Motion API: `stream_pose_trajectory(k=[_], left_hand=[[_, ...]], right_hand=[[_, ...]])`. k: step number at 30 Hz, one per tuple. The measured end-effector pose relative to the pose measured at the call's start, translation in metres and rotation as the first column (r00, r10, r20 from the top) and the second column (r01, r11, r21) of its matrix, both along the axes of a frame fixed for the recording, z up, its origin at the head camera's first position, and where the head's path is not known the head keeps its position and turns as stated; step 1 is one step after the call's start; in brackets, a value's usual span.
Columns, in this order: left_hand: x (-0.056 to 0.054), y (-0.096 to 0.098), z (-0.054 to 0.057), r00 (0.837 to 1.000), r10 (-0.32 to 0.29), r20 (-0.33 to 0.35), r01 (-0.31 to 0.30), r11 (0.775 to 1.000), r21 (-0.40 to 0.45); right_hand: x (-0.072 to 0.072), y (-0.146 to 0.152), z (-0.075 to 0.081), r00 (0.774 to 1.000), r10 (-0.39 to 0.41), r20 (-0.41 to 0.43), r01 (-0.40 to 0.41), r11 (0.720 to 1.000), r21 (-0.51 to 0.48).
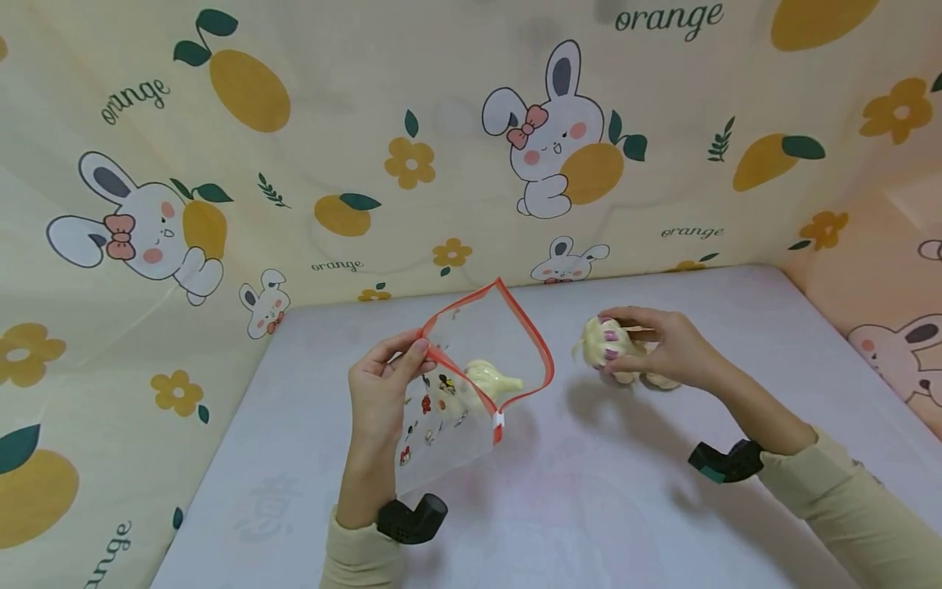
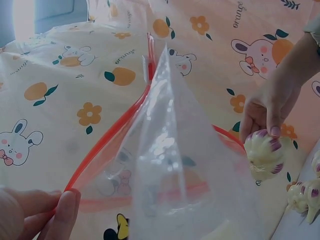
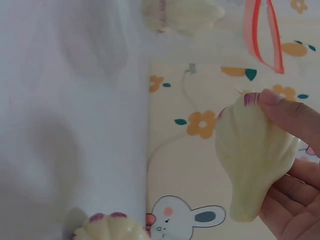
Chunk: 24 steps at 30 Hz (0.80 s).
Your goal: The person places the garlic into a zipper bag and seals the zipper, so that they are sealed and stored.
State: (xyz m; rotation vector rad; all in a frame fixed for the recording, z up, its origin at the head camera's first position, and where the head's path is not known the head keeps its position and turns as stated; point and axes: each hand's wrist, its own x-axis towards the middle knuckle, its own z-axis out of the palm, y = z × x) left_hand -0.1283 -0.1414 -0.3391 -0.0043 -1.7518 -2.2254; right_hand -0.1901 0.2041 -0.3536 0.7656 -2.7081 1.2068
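Observation:
My left hand (image 1: 379, 388) pinches the red-edged mouth of a clear zip bag (image 1: 449, 442) printed with small cartoon figures. The bag's mouth gapes open, its white slider (image 1: 499, 420) at the near corner. Inside the bag, a pale garlic bulb (image 1: 486, 379) shows through the plastic. To the right, my right hand (image 1: 670, 348) holds another garlic bulb (image 3: 255, 155), cream with purple streaks, between thumb and fingers above the table. Its stem points down in the right wrist view. The held bulb is apart from the bag.
Beneath and behind the right hand, more garlic (image 1: 660, 380) lies on the table, partly hidden; the left wrist view shows garlic (image 2: 302, 195) there too. The white table (image 1: 294, 442) meets a cloth backdrop (image 1: 441, 106) with rabbits and oranges. Each wrist wears a black camera.

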Motion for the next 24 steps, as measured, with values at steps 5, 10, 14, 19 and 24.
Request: stream_pose_trajectory(k=[5, 10, 14, 19, 24], left_hand=[[0.000, -0.001, 0.001, 1.000, 0.000, 0.004, 0.000, 1.000, 0.010], [0.000, -0.001, 0.002, 1.000, -0.002, 0.017, 0.002, 1.000, 0.019], [0.000, 0.000, 0.002, 1.000, -0.004, 0.025, 0.003, 1.000, 0.012], [0.000, 0.000, 0.002, 1.000, -0.004, 0.021, 0.004, 1.000, 0.004], [0.000, 0.000, 0.002, 1.000, -0.001, 0.011, 0.001, 1.000, 0.010]], right_hand=[[-0.002, -0.003, 0.008, 1.000, 0.014, -0.028, -0.014, 1.000, -0.008], [-0.002, -0.004, 0.013, 0.998, 0.024, -0.059, -0.024, 1.000, -0.010], [-0.001, -0.004, 0.020, 0.998, 0.022, -0.059, -0.022, 1.000, 0.001], [-0.001, -0.008, 0.028, 0.995, 0.043, -0.088, -0.044, 0.999, -0.011], [-0.002, -0.012, 0.034, 0.991, 0.064, -0.120, -0.067, 0.998, -0.020]])
